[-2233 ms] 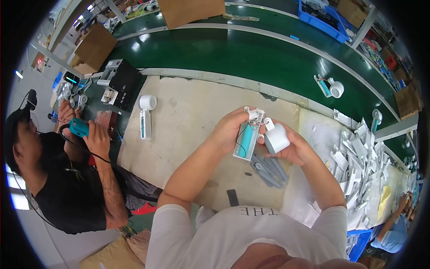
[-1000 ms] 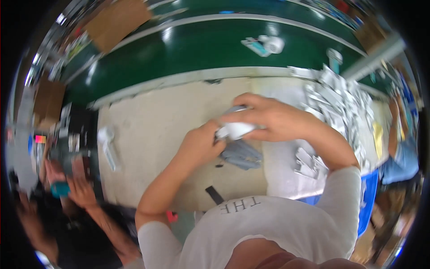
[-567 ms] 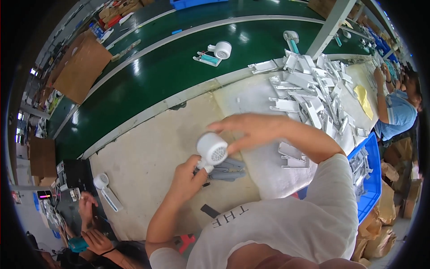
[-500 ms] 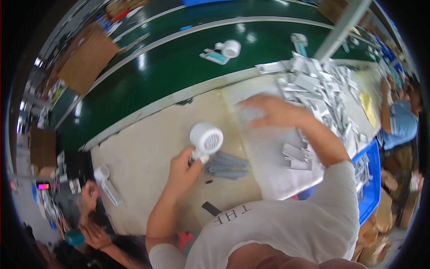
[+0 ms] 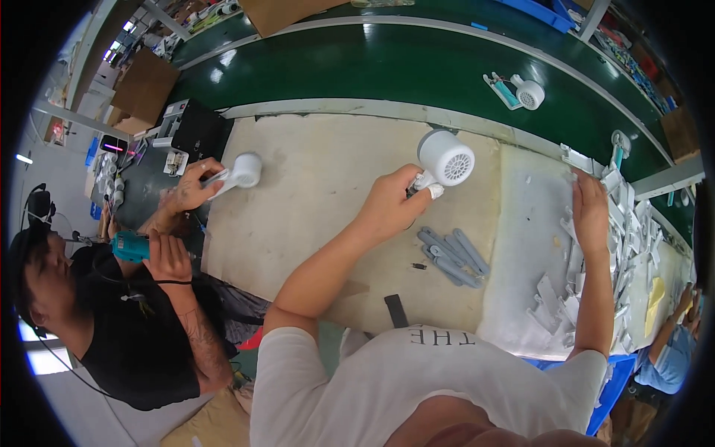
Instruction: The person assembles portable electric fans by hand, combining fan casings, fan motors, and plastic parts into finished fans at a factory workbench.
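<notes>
My left hand (image 5: 395, 200) is closed round the narrow white neck of a hair dryer (image 5: 447, 158), a round white body with a grille on its end. It is held above the table, the grille facing right. To the right, my right hand (image 5: 590, 208) reaches over the near side of a heap of white plastic shell pieces (image 5: 614, 223), its fingers stretched out and touching or just above them. Whether a piece lies under the fingertips is hidden. Several grey plastic handle strips (image 5: 453, 257) lie on the table between my arms.
A dark strip (image 5: 396, 311) lies near the table's front edge. At left, a co-worker holds a teal power screwdriver (image 5: 130, 246) and another white dryer (image 5: 244, 170). Beyond the table, an opened dryer (image 5: 527, 94) lies on the green conveyor (image 5: 357, 71). A blue bin (image 5: 614, 391) stands right of me.
My right hand has moved from over the middle of the table right to the heap of white shells. My left hand keeps hold of the hair dryer. The view has turned left.
</notes>
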`<state>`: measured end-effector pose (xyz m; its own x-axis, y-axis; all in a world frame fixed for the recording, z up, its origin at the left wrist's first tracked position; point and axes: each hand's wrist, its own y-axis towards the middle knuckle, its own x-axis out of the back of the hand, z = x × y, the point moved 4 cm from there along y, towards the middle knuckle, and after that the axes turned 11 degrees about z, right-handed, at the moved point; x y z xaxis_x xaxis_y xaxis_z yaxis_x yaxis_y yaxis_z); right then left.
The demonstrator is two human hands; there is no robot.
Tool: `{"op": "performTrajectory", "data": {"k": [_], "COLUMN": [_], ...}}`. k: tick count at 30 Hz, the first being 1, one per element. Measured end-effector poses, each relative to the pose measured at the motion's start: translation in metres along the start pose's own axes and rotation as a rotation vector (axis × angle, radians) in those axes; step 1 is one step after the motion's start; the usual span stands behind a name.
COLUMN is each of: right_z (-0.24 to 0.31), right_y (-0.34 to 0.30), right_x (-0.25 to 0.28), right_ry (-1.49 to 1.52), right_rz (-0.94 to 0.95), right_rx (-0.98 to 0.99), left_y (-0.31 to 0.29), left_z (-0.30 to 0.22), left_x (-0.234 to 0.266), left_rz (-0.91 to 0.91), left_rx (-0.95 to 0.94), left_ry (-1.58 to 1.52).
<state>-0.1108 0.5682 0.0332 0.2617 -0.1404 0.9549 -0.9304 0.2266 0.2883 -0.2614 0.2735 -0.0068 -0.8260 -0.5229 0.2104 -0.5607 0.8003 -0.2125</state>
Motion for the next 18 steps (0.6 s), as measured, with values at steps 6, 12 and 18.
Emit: {"op": "performTrajectory", "data": {"k": [6, 12, 18], "right_z": [0.087, 0.087, 0.093], "right_y": [0.03, 0.044, 0.018], "right_x": [-0.042, -0.047, -0.076], "right_ry": [1.113, 0.563, 0.505], "right_rz": [0.625, 0.323, 0.424], "right_rx": [0.178, 0.18, 0.217], "left_y": [0.007, -0.01, 0.047], "left_z": [0.002, -0.027, -0.112], "left_x": [0.0, 0.042, 0.064], "left_rz": [-0.07, -0.358, -0.233], "left_rx": [-0.221, -0.321, -0.489], "left_ry": [-0.392, -0.214, -0.442]}}
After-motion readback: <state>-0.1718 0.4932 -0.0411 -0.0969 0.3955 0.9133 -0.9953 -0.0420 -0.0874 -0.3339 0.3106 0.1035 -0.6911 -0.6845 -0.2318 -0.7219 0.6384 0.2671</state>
